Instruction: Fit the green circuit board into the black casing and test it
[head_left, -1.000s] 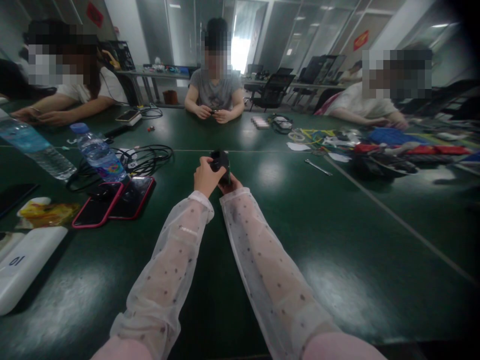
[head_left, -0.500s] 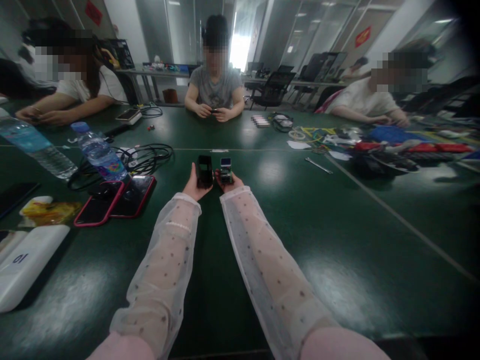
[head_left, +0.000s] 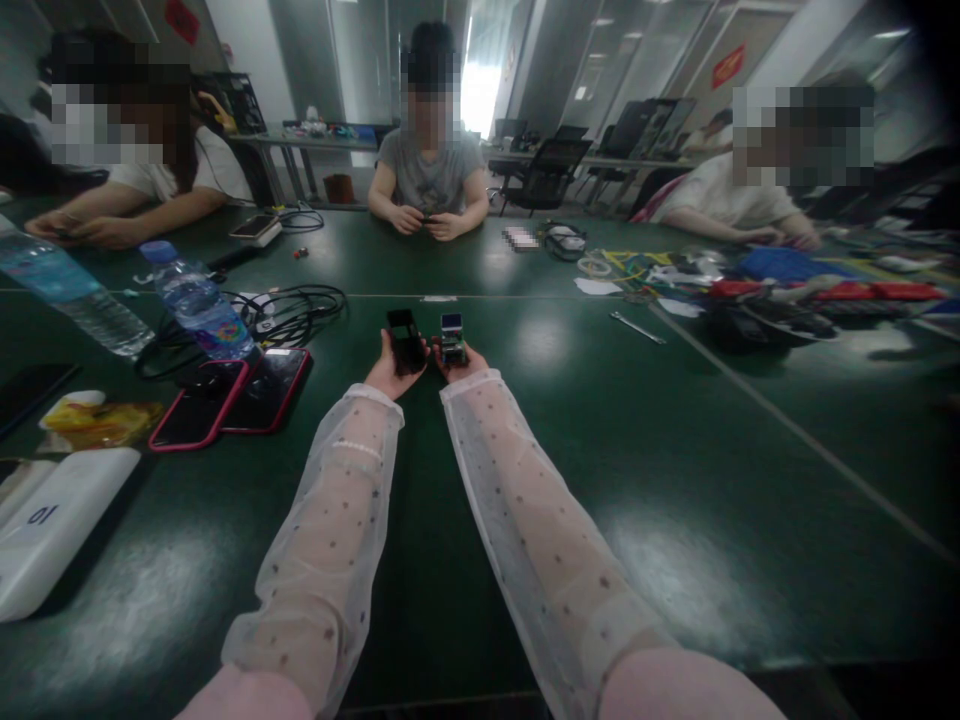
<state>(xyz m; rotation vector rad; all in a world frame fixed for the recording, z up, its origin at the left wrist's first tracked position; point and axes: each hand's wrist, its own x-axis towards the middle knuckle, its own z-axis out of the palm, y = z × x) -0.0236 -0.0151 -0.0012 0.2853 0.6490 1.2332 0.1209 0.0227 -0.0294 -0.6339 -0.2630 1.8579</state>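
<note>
Beyond the green table [head_left: 675,450], black office chairs [head_left: 553,172] stand near glass partitions [head_left: 367,65] and a bright opening [head_left: 481,90].

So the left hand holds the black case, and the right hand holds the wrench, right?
Almost! The head view shows the right hand holding a small gadget, not the wrench lying on the table. The left hand does hold the black case.

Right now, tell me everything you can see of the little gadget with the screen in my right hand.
The little gadget is boxy, with a small dark screen in a pale frame at its far end. Nearer you, green and silvery parts look like bare circuitry, too small to make out singly. It faces up towards you and seems raised above the green table. Your right hand holds its near end; I can't tell whether the screen is lit.
</note>
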